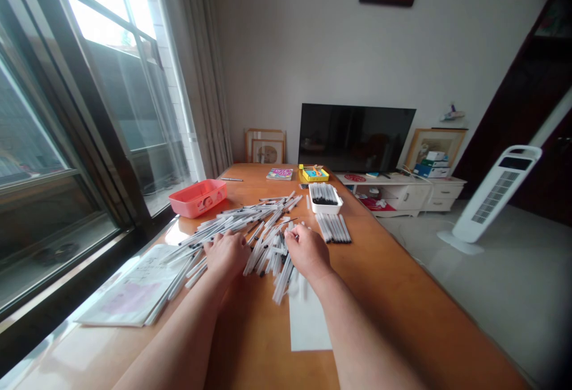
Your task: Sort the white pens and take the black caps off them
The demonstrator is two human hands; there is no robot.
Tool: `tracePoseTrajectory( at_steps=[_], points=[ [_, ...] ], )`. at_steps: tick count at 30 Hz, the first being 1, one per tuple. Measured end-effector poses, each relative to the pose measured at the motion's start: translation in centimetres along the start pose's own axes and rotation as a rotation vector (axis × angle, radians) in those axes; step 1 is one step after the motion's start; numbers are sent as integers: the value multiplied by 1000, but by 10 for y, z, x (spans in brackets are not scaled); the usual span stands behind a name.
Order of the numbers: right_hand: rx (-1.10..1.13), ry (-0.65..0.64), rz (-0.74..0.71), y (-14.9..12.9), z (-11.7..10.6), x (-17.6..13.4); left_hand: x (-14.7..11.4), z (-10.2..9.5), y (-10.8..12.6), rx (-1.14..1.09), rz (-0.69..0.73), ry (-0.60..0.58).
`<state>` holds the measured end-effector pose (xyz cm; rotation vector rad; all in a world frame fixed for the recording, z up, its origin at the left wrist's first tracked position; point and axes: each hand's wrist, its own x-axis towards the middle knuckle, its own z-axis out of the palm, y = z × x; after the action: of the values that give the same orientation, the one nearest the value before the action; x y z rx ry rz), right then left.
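Note:
A loose heap of white, translucent pens [268,241] with black ends spreads across the wooden table. My left hand [227,254] lies low at the left part of this heap, fingers bent down over the pens; whatever is under the fingertips is hidden. On the heap's right side, my right hand [309,252] is closed, thumb and fingers pinched together. A thin dark line shows by those fingertips, too small to name. Below the right hand lies a white sheet of paper [308,324]. A neat row of pens [333,228] sits just beyond it.
A white tub [329,207] of upright-packed pens stands behind the row. At left are a red plastic basket [199,199] and a paper-covered booklet [125,292]. Farther back lie a yellow box [315,177] and a magazine [279,174]. The table [384,295] ends at right.

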<state>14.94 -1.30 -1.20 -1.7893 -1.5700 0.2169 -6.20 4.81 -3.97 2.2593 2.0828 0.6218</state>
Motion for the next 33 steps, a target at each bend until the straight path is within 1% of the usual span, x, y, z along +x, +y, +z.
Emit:
tracePoseTrajectory(
  at_steps=[5, 7, 9, 11, 13, 15, 16, 17, 19, 20, 22, 26, 28, 30, 33],
  points=[
    [39, 7, -8, 1, 2, 1, 0, 2, 2, -6, -21, -16],
    [86, 21, -16, 3, 5, 2, -1, -1, 2, -30, -35, 19],
    [166, 32, -18, 5, 9, 4, -1, -4, 5, -106, -34, 63],
    [301, 13, 7, 7, 13, 5, -3, -7, 10, -279, -5, 77],
    [506, -64, 65, 6, 17, 5, -7, -9, 18, -548, 60, 41],
    [736, -166, 140, 3, 20, 4, -13, -9, 29, -834, 145, -43],
    [835, -198, 174, 1, 21, 4, -16, -8, 34, -942, 187, -97],
    [917, -208, 200, 0, 21, 4, -19, -7, 38, -1019, 222, -155],
    [1033, -157, 232, -2, 21, 4, -25, -5, 45, -1092, 270, -216],
    [1072, -117, 237, -3, 21, 4, -27, -4, 47, -1092, 286, -214],
    [1119, -50, 241, -3, 21, 5, -29, -5, 48, -1011, 316, -160],
    [1170, 2, 276, -3, 21, 6, -30, -14, 48, -655, 427, -36],
    [1187, 25, 292, -4, 21, 6, -32, -19, 50, -549, 464, 5],
    [1198, 43, 294, -4, 22, 7, -33, -23, 52, -523, 477, 18],
    [1257, 40, 306, -6, 21, 7, -35, -26, 55, -564, 471, -2]
  ],
)
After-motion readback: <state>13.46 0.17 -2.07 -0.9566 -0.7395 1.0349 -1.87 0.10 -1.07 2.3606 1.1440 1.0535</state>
